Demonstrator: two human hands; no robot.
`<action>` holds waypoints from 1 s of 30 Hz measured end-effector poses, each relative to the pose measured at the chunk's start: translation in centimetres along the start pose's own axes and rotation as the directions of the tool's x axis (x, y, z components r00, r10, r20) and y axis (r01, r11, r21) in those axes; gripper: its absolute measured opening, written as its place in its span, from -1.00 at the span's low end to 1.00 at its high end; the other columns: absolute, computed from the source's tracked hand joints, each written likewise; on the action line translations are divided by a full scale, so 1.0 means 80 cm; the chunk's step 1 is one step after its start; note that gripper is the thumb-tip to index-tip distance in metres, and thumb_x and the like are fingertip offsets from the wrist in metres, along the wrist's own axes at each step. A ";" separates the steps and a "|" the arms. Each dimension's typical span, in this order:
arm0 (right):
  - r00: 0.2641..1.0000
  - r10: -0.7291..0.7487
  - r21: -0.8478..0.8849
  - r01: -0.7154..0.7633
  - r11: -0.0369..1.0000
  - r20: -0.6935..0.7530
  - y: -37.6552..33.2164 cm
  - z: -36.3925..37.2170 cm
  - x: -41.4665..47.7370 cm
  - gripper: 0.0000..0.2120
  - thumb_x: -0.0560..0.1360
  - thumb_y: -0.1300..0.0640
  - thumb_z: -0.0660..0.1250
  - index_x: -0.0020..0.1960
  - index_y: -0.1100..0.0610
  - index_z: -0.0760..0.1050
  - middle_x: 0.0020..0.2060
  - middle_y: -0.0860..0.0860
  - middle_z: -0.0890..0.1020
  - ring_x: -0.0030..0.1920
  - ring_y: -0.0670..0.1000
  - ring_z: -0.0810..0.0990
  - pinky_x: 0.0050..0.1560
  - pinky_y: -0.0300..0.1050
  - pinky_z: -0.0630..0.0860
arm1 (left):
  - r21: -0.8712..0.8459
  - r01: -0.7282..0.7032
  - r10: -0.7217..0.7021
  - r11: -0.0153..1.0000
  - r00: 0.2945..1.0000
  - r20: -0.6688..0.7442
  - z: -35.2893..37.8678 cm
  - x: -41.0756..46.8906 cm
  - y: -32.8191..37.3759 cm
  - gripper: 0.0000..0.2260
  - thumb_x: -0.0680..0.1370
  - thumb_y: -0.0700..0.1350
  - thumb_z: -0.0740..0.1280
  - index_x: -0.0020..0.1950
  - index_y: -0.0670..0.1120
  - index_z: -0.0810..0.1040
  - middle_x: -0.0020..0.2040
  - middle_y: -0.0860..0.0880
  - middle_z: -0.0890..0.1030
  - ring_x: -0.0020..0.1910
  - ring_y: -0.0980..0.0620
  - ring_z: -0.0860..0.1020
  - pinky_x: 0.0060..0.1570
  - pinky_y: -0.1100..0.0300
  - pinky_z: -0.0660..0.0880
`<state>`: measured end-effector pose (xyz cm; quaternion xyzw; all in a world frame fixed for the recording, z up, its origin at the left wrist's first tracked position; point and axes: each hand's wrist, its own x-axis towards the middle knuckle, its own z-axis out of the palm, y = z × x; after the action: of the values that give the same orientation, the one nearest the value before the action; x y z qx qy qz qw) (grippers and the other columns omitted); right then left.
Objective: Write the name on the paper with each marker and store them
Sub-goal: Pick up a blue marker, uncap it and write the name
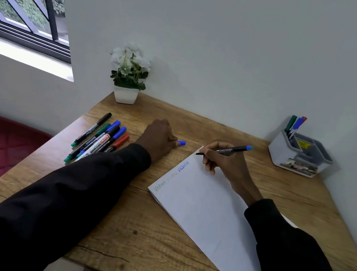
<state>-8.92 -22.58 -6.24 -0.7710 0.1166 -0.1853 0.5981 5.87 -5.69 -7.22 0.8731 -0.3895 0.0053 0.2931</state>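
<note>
The right hand [221, 162] reaches in from the lower right in a black sleeve, its wrist resting on the white sheet of paper [208, 211]. Its fingers are curled in a writing grip round a slim black marker with a blue end [229, 150], whose tip touches the paper's far corner. The paper lies slantwise on the wooden tabletop [138, 231], with the name written along its upper edge, the nearest one to the tip in blue. The left hand [158, 138] stretches forward across the tabletop, knuckles up, pinching a small blue cap [181, 143] at its fingertips. Left of it lies a loose heap of coloured markers [100, 139]. Well apart at the right stands a grey and white desk organiser [280, 153] holding three upright markers [294, 126].
</note>
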 end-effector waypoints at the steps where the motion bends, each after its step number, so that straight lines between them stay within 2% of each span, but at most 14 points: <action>1: 1.000 -0.001 0.002 0.001 1.000 -0.007 0.003 0.002 -0.001 -0.90 0.57 0.44 0.33 -0.10 0.47 0.57 -0.38 0.22 0.61 -0.47 0.12 0.52 -0.49 -0.16 0.44 | 0.000 0.006 -0.006 1.000 1.000 -0.002 0.001 0.000 0.000 -0.70 0.54 0.04 0.38 0.18 -0.11 0.65 0.12 -0.09 0.50 0.10 -0.02 0.42 0.12 0.05 0.47; 4: 1.000 -0.012 0.034 0.012 0.999 0.003 0.009 0.005 -0.003 -0.86 0.59 0.43 0.30 -0.12 0.40 0.59 -0.36 0.29 0.61 -0.46 0.15 0.54 -0.47 -0.13 0.46 | -0.049 0.013 -0.013 0.999 1.000 -0.009 0.001 -0.001 -0.001 -0.68 0.55 0.03 0.37 0.23 -0.11 0.61 0.13 -0.08 0.48 0.12 -0.02 0.41 0.16 0.03 0.45; 6: 0.999 -0.021 0.065 0.020 0.998 0.024 0.013 0.005 -0.003 -0.86 0.59 0.40 0.31 -0.11 0.37 0.61 -0.32 0.34 0.63 -0.43 0.18 0.59 -0.44 -0.10 0.50 | -0.104 -0.035 0.032 0.994 0.999 -0.023 -0.002 -0.005 0.000 -0.70 0.55 -0.02 0.38 0.26 -0.06 0.60 0.13 -0.05 0.48 0.14 0.01 0.41 0.14 0.11 0.43; 8: 0.999 -0.024 0.083 0.021 0.996 0.033 0.017 0.005 -0.004 -0.88 0.59 0.37 0.32 -0.09 0.38 0.60 -0.29 0.37 0.64 -0.40 0.20 0.61 -0.41 -0.08 0.53 | -0.240 -0.098 0.093 0.966 0.995 -0.034 -0.007 -0.010 0.001 -0.76 0.52 -0.10 0.42 0.18 -0.03 0.65 0.06 0.00 0.54 0.05 0.06 0.48 -0.01 0.26 0.44; 9: 0.999 -0.022 0.082 0.019 0.996 0.034 0.019 0.004 -0.005 -0.88 0.60 0.38 0.32 -0.08 0.41 0.59 -0.28 0.38 0.64 -0.40 0.20 0.62 -0.40 -0.07 0.54 | -0.320 -0.116 0.119 0.940 0.993 -0.010 -0.008 -0.013 0.001 -0.79 0.50 -0.14 0.45 0.13 -0.04 0.68 0.01 0.01 0.58 0.00 0.08 0.52 -0.08 0.32 0.46; 11: 0.999 -0.026 0.065 0.024 0.998 0.033 0.023 0.005 -0.004 -0.88 0.61 0.41 0.33 -0.07 0.46 0.56 -0.28 0.39 0.64 -0.40 0.21 0.62 -0.38 -0.07 0.55 | -0.388 -0.139 0.187 0.911 0.978 0.089 -0.008 -0.014 0.002 -0.80 0.45 -0.19 0.49 0.07 -0.06 0.70 -0.05 -0.02 0.64 -0.07 0.08 0.58 -0.12 0.36 0.52; 14: 0.998 -0.054 0.025 0.053 0.998 0.028 0.026 0.007 -0.004 -0.87 0.61 0.41 0.35 -0.08 0.48 0.55 -0.30 0.38 0.65 -0.41 0.21 0.61 -0.40 -0.07 0.56 | -0.373 -0.163 0.244 0.913 0.952 0.182 -0.005 -0.012 0.001 -0.80 0.44 -0.21 0.50 0.04 -0.05 0.71 -0.08 -0.03 0.68 -0.08 0.04 0.61 -0.03 0.27 0.56; 18: 0.998 -0.062 -0.002 0.062 0.998 0.006 0.026 0.010 -0.004 -0.88 0.60 0.42 0.35 -0.09 0.47 0.55 -0.33 0.34 0.65 -0.43 0.20 0.61 -0.41 -0.07 0.56 | -0.408 -0.159 0.248 0.899 0.952 0.177 -0.008 -0.009 0.002 -0.78 0.44 -0.20 0.50 0.08 -0.06 0.69 -0.07 -0.06 0.68 -0.08 0.03 0.61 -0.08 0.45 0.51; 24: 0.996 -0.082 -0.026 0.084 0.996 0.039 0.028 0.009 0.000 -0.95 0.56 0.41 0.36 -0.08 0.36 0.55 -0.32 0.32 0.67 -0.43 0.23 0.64 -0.40 -0.04 0.58 | -0.366 -0.184 0.276 0.912 0.936 0.218 -0.007 -0.009 0.000 -0.76 0.43 -0.20 0.51 0.09 -0.06 0.70 -0.05 0.01 0.66 -0.06 0.11 0.59 -0.09 0.51 0.46; 26: 0.994 -0.092 -0.061 0.095 0.994 0.052 0.027 0.010 0.001 -0.94 0.56 0.45 0.35 -0.10 0.39 0.55 -0.33 0.30 0.68 -0.44 0.23 0.64 -0.41 -0.04 0.57 | -0.348 -0.175 0.266 0.921 0.935 0.235 -0.006 -0.008 -0.001 -0.77 0.44 -0.19 0.50 0.09 -0.05 0.69 -0.03 0.03 0.65 -0.05 0.14 0.58 -0.09 0.49 0.47; 28: 0.993 -0.105 -0.092 0.110 0.990 0.059 0.026 0.011 0.002 -0.92 0.55 0.48 0.35 -0.12 0.42 0.55 -0.34 0.27 0.68 -0.45 0.23 0.63 -0.43 -0.05 0.56 | -0.350 -0.154 0.252 0.924 0.934 0.253 -0.006 -0.007 0.001 -0.81 0.44 -0.19 0.50 0.03 0.00 0.70 -0.03 0.05 0.65 -0.03 0.15 0.58 -0.06 0.43 0.50; 30: 0.992 -0.118 -0.111 0.123 0.986 0.048 0.026 0.013 0.003 -0.88 0.55 0.49 0.36 -0.17 0.42 0.56 -0.37 0.25 0.67 -0.48 0.20 0.63 -0.46 -0.07 0.53 | -0.379 -0.128 0.237 0.917 0.936 0.259 -0.007 -0.007 0.002 -0.81 0.44 -0.18 0.51 -0.10 0.12 0.65 -0.07 0.08 0.64 -0.06 0.21 0.59 -0.10 0.45 0.50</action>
<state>-8.19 -22.27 -8.43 -0.8131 0.0676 -0.1983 0.5431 5.49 -5.11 -6.79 0.7555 -0.5045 -0.1700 0.3819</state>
